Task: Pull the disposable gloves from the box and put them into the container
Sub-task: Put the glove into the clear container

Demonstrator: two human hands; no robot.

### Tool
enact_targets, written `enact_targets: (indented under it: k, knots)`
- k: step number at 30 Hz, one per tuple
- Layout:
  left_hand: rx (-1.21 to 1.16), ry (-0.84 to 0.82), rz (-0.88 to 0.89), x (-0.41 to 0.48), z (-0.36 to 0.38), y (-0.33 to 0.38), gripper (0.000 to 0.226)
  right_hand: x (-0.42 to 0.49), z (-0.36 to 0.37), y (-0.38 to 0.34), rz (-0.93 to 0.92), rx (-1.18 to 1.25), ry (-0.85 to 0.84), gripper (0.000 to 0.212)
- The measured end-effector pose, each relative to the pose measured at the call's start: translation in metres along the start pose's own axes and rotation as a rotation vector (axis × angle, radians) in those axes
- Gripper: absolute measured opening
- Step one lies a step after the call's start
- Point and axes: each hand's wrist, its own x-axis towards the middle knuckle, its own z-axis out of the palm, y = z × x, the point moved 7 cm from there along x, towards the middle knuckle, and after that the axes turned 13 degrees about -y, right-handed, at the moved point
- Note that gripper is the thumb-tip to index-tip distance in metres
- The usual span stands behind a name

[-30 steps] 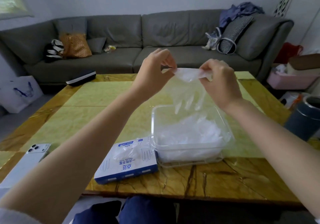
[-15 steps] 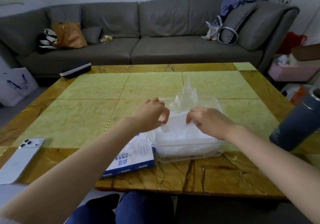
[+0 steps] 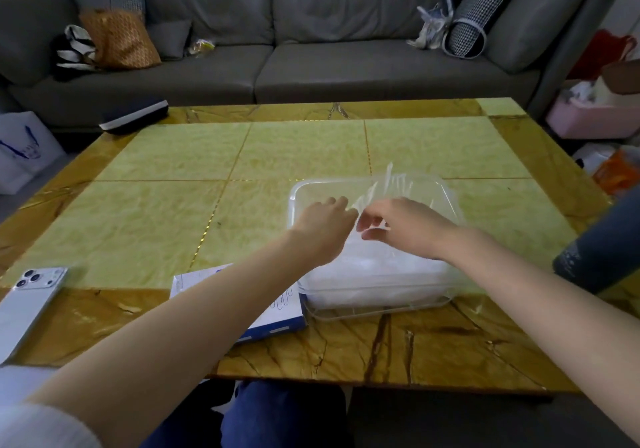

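tucking a flimsy, slippery disposable glove (image 3: 393, 186) into the clear container (image 3: 381, 303); left hand (image 3: 323, 227), right hand (image 3: 407, 227) curled at its cuff, grip indiscernible; best pinched there

One view only, worn on the head, wide-angle. Looks forward and down over the bench (image 3: 166, 239), toward the sofa (image 3: 311, 66) along its far side. Sits close to the near edge, above the knees (image 3: 284, 413) at bottom centre. Takes in both forearms rising from the lower corners, with the left hand (image 3: 323, 227) and right hand (image 3: 408, 229) close together just right of mid-frame. Bows the bench edges and catches floor on either side.
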Motion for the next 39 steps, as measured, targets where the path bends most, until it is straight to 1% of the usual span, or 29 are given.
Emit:
enact_targets:
  k: [2, 5, 7, 11, 15, 20, 21, 23, 25, 28, 30, 31, 33, 35, 37, 39]
  knots:
    - [-0.054, -0.143, 0.021, 0.005, 0.017, 0.008, 0.039, 0.008, 0.017, 0.008, 0.026, -0.068, -0.099, 0.018]
    - [-0.015, -0.385, 0.023, 0.010, 0.046, 0.013, 0.045, 0.016, 0.037, 0.023, 0.103, -0.150, -0.230, 0.021]
    - [-0.028, -0.468, 0.002, 0.012, 0.057, 0.013, 0.043, 0.018, 0.044, 0.032, 0.175, -0.182, -0.307, 0.026]
    - [-0.062, -0.525, -0.046, 0.013, 0.062, 0.011, 0.049, 0.018, 0.050, 0.042, 0.237, -0.296, -0.423, 0.034]
    - [-0.064, -0.546, -0.045, 0.011, 0.064, 0.012, 0.049, 0.020, 0.052, 0.046, 0.280, -0.346, -0.469, 0.042]
    - [-0.059, -0.553, -0.002, 0.010, 0.053, 0.009, 0.039, 0.011, 0.042, 0.039, 0.332, -0.277, -0.488, 0.035]
    - [-0.069, -0.525, 0.015, 0.009, 0.047, 0.007, 0.039, 0.009, 0.038, 0.035, 0.338, -0.286, -0.479, 0.034]
    - [-0.119, -0.418, 0.017, 0.003, 0.029, -0.001, 0.041, 0.007, 0.030, 0.022, 0.333, -0.319, -0.448, 0.027]
    - [-0.154, -0.223, 0.002, -0.007, 0.007, -0.010, 0.040, 0.005, 0.020, -0.001, 0.315, -0.332, -0.367, 0.023]
    - [-0.249, 0.131, -0.037, -0.039, -0.019, -0.029, 0.037, 0.005, 0.004, -0.042, 0.237, -0.381, -0.127, 0.024]
    - [-0.355, 0.300, -0.110, -0.069, -0.020, -0.053, 0.035, 0.002, 0.000, -0.071, 0.134, -0.384, 0.050, 0.025]
    - [-0.397, 0.349, -0.159, -0.083, -0.014, -0.067, 0.034, 0.001, 0.001, -0.084, 0.071, -0.350, 0.124, 0.027]
    - [-0.471, 0.354, -0.270, -0.110, 0.009, -0.095, 0.031, 0.000, 0.008, -0.109, -0.059, -0.262, 0.232, 0.029]
    - [-0.522, 0.244, -0.367, -0.129, 0.041, -0.114, 0.032, 0.004, 0.020, -0.132, -0.183, -0.217, 0.301, 0.030]
    - [-0.527, 0.077, -0.425, -0.143, 0.077, -0.123, 0.036, 0.013, 0.039, -0.155, -0.283, -0.207, 0.287, 0.031]
    - [-0.529, -0.062, -0.441, -0.152, 0.109, -0.124, 0.044, 0.026, 0.063, -0.177, -0.339, -0.226, 0.185, 0.032]
